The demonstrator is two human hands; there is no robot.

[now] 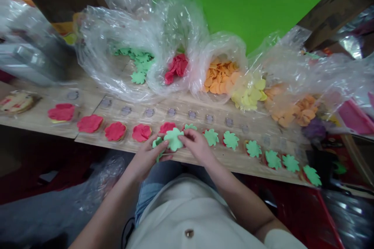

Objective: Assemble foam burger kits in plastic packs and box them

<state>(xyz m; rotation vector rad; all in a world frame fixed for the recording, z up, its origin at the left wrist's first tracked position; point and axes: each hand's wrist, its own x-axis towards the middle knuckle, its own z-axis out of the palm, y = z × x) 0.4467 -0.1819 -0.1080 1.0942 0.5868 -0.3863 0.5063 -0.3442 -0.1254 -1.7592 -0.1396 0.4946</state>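
Both my hands hold a pale green flower-shaped cutout (173, 139) up over the front of a wooden board (187, 159). My left hand (147, 155) grips its left side, with a second green cutout (157, 144) partly hidden beneath my fingers. My right hand (197, 146) pinches the right side. Along the board, a row of red flower cutouts (115, 131) runs to the left of my hands, and a row of green ones (230, 140) runs to the right. Some sit on darker round bases, and a red cutout (167, 127) lies just beyond my fingers.
Clear plastic bags (220, 62) along the board's back hold loose green, red, orange and yellow cutouts. A row of small grey discs (171, 112) lies on the board. A bright green surface (248, 0) stands behind. My lap (157, 186) is directly below the board's front edge.
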